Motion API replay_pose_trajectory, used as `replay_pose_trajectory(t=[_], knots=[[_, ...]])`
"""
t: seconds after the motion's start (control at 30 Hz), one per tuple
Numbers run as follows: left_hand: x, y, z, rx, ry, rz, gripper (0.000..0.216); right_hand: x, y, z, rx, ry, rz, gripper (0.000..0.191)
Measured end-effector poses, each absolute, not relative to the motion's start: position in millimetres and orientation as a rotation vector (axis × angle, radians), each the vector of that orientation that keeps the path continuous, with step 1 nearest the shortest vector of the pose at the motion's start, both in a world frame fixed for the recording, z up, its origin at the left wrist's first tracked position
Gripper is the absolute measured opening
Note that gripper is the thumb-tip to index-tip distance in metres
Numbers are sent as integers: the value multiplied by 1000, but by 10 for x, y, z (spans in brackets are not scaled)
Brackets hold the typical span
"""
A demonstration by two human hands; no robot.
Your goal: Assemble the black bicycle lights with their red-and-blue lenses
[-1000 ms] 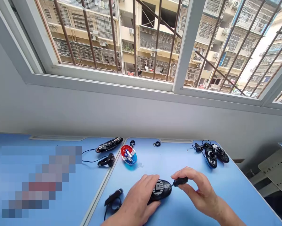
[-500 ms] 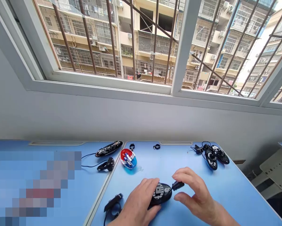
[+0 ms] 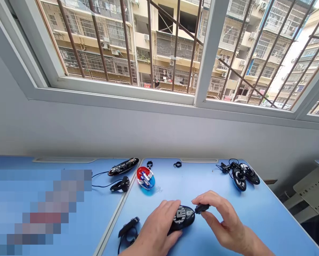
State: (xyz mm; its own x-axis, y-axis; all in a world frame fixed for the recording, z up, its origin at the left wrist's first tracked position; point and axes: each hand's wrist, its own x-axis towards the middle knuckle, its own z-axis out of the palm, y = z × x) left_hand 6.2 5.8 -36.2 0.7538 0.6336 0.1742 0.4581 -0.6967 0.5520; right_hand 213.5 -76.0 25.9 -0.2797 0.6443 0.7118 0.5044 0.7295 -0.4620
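A black computer mouse (image 3: 183, 217) lies upside down on the blue table (image 3: 191, 185), low in the middle of the view. My left hand (image 3: 155, 231) rests over its left side with fingers curled on it, pinning it down. My right hand (image 3: 223, 222) pinches a small black-handled screwdriver (image 3: 201, 208) between thumb and fingers. Its thin tip touches the mouse's underside.
A black part with a cable (image 3: 127, 229) lies left of my left hand. Farther back are a red-and-blue clear mouse (image 3: 145, 177), a black mouse shell (image 3: 123, 166), a black clip (image 3: 120, 185) and two small rings (image 3: 177, 164). Several black mouse parts (image 3: 241, 174) sit back right. A window spans the wall.
Half a second ago my right fingers were spread off the screwdriver handle; now they have closed round it again. The mouse and my left hand have stayed put.
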Motion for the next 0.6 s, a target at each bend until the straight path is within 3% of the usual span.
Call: replay_pose_trajectory(t=[0.17,0.3,0.6], knots=[[50,81,-465,2461,756,615,60,2084,-730,231,-902,-1910,8,29],[47,76,-465,2470,757,629,60,2071,-713,188,-956,-1842,-58,34],[60,91,-539,2502,801,651,63,2196,-728,253,-869,-1985,133,52]])
